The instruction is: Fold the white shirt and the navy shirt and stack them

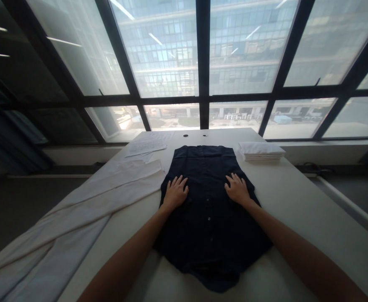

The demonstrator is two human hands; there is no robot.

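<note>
A dark navy button-up shirt [207,247] lies spread on the white table, its row of buttons facing up and its curved hem toward me. No sleeves show at its sides. My left hand [176,193] rests on the shirt's left part, fingers spread and pressed on the cloth. On the right part my right hand [236,188] lies in the same way, fingers apart. Neither hand grips anything. Whether a fold of cloth lies beneath the shirt is hidden.
Pale trousers or similar long cloth [108,197] drape over the table's left side. Printed papers [146,144] lie beyond them. A stack of folded white cloth [262,152] sits at the back right of the table [303,218]. Tall windows [240,46] rise behind.
</note>
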